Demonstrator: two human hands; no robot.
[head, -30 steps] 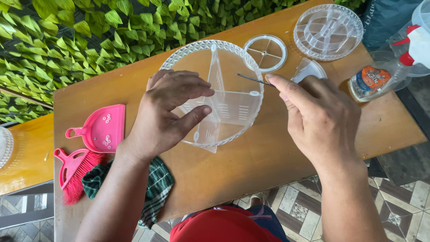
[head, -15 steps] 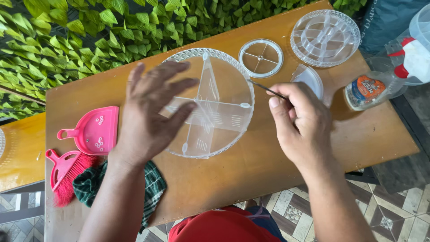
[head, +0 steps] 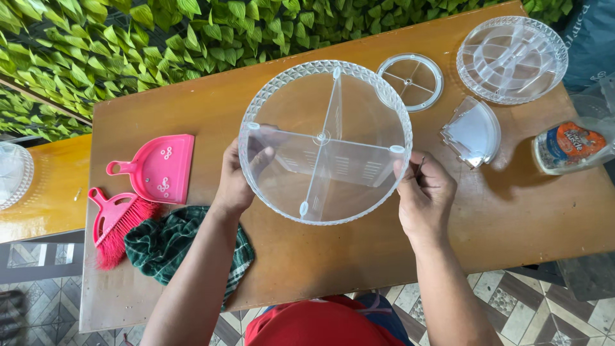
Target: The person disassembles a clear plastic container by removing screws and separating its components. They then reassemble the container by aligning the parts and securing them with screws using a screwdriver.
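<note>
Head view: orange-labelled clear packet point(head: 569, 146) lies right of the held tray point(head: 325, 141).

Two clear round trays point(head: 325, 142) point(head: 512, 59), one ring lid point(head: 410, 81), one pink dustpan point(head: 158, 169), one brush point(head: 115, 224) (also pink), one bottle point(head: 569, 147)

— What sort of place is this?

— A home patio or small craft spot, by the looks: a wooden surface point(head: 359, 269) on patterned floor tiles point(head: 525, 307), with a leafy green wall point(head: 128, 45) at 12 o'clock.

— Anything else?

— A pink dustpan point(head: 157, 168) and brush point(head: 115, 221) at 9 o'clock, beside a checked cloth point(head: 173, 247).
</note>
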